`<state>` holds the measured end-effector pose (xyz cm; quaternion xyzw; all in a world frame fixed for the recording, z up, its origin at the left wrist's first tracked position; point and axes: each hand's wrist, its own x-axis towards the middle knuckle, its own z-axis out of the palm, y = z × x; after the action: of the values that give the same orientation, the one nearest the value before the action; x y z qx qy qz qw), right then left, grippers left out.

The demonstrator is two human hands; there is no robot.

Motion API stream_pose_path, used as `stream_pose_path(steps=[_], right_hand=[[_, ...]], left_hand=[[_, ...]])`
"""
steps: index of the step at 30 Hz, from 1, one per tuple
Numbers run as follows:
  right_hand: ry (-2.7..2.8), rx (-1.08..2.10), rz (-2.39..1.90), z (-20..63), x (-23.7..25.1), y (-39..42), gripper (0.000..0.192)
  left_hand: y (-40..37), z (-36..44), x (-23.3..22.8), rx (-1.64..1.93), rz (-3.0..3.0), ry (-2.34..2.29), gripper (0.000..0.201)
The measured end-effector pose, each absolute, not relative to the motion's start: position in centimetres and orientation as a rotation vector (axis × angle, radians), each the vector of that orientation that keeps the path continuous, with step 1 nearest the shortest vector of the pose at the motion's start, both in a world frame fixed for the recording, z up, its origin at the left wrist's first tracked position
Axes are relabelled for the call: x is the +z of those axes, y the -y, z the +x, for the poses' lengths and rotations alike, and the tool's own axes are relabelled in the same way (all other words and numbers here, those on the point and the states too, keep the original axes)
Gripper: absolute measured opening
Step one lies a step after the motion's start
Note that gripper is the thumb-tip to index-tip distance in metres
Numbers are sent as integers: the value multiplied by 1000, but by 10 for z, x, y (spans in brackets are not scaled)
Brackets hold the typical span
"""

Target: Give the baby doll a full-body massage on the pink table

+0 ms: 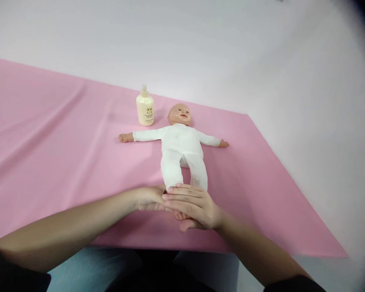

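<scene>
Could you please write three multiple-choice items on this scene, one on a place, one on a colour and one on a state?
1. Where does the bottle stand?
A. beside the doll's head
B. at the doll's feet
C. on the floor

2. What colour is the cloth under the doll?
A. blue
B. pink
C. green

3. How do the hands lie?
A. far apart
B. right hand laid flat over left hand
C. each gripping the bottle

Answers: 1 A, it stands upright next to the head; 2 B, the sheet is pink; 3 B, the hands overlap near the doll's feet.
</scene>
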<state>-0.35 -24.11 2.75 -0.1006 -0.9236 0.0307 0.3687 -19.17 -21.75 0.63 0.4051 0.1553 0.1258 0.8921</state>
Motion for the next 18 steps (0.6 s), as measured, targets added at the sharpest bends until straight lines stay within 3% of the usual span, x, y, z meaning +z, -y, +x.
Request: stream_pose_path(steps=[3,8,18], right_hand=[[2336,82,-233,-3,28,240,45],[2438,69,-355,-4,33,237,60],[2294,92,-270,-3,27,240,46]], left_hand=[[218,-192,8,239,855,-301,17],[221,-196,3,312,746,-295,50],[217,-197,-1,324,743,-226,53]])
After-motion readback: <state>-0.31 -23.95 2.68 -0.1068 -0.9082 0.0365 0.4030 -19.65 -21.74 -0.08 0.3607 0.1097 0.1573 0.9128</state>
